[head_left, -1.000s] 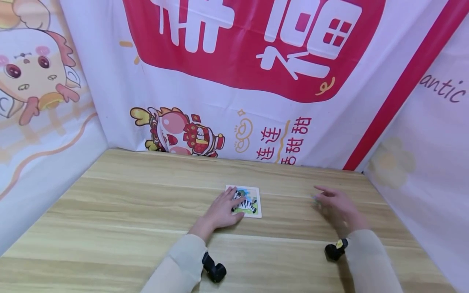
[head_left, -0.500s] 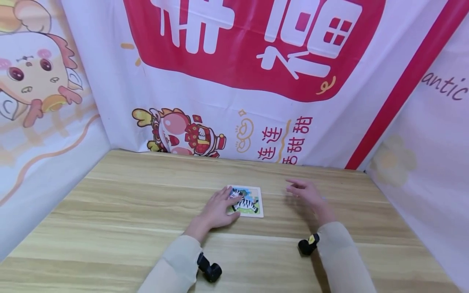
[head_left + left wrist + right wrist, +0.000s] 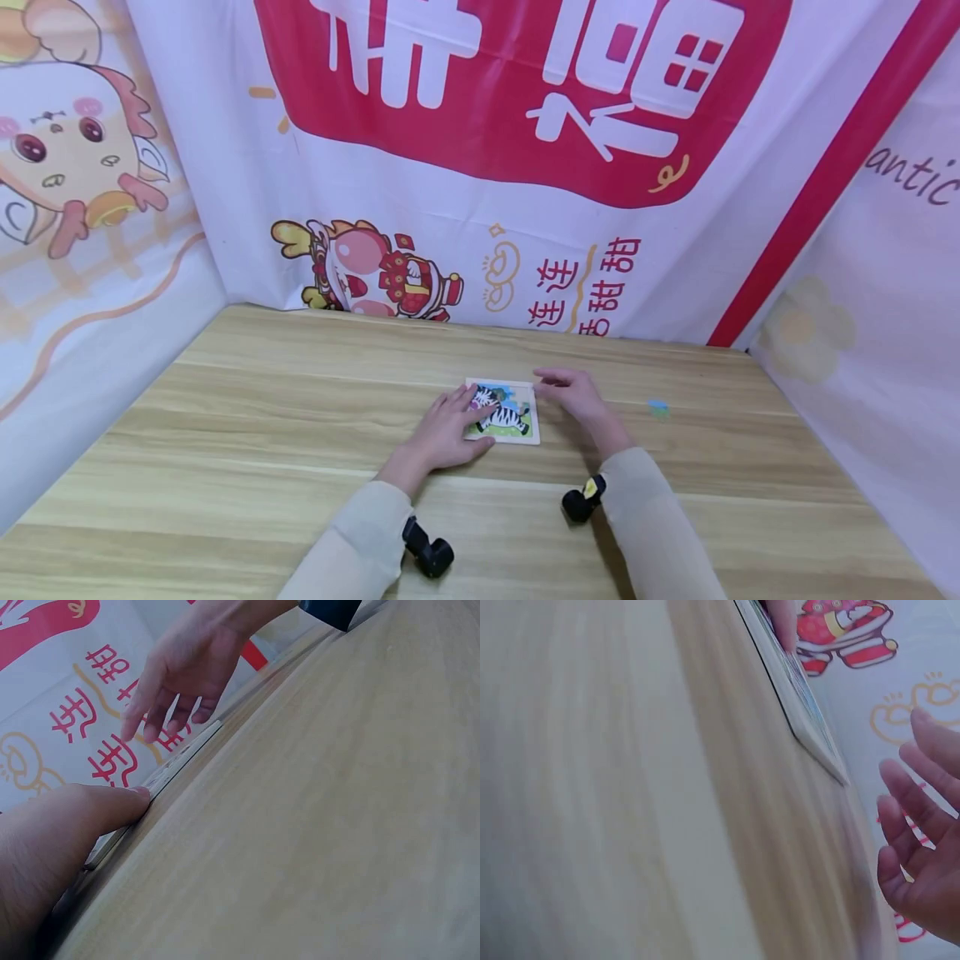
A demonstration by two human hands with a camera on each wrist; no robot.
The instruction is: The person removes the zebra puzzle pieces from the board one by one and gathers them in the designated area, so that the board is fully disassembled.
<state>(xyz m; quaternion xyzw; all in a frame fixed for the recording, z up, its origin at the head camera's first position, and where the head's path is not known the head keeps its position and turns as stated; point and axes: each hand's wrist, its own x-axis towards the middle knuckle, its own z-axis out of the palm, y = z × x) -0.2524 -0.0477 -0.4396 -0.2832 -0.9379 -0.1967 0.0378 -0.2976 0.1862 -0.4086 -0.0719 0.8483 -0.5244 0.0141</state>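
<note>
A square zebra picture puzzle (image 3: 512, 421) in a white frame lies flat on the wooden table. My left hand (image 3: 450, 429) rests across its left side with the fingers spread. In the left wrist view, the left thumb (image 3: 112, 808) touches the board's near edge. Just above the puzzle's upper right corner hovers my right hand (image 3: 573, 396), nothing in it. Its fingers look loosely bent and apart in the right wrist view. A small blue-green piece (image 3: 658, 408) lies on the table to the right of that hand. The part of the picture beneath the left hand is hidden.
The wooden table (image 3: 247, 433) runs back to a white hanging cloth (image 3: 420, 183) with red print. Printed cloths also stand along the left and right sides. A black wrist camera (image 3: 427, 547) sits on the left sleeve, another camera (image 3: 583, 500) on the right.
My right hand has moved left from beside the blue-green piece to the puzzle's upper right corner, leaving the piece in plain sight. The left hand has stayed nearly still on the puzzle.
</note>
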